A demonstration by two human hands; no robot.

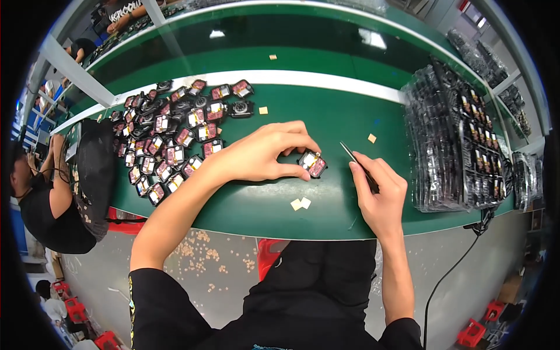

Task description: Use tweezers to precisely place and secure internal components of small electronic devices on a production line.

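My left hand (pixel 263 153) reaches in over the green table and grips a small black watch case (pixel 315 167) between thumb and fingers. The case lies with its dark red and white inside facing up. To the right of it, my right hand (pixel 382 197) is closed around dark tweezers (pixel 352 154). Their tips point up and to the left, apart from the case. Two small cream squares (pixel 305 203) lie just below the held case. Left of my left hand spreads a pile of similar watch cases (pixel 175 155), many showing red, white and yellow parts.
Stacked clear and black plastic trays (pixel 437 140), some with parts in them, stand on the right. A white ledge (pixel 326 80) runs along the table's far side. Single cream squares lie at the back and right. A cable (pixel 446 274) hangs at right. A person (pixel 55 198) sits on the left.
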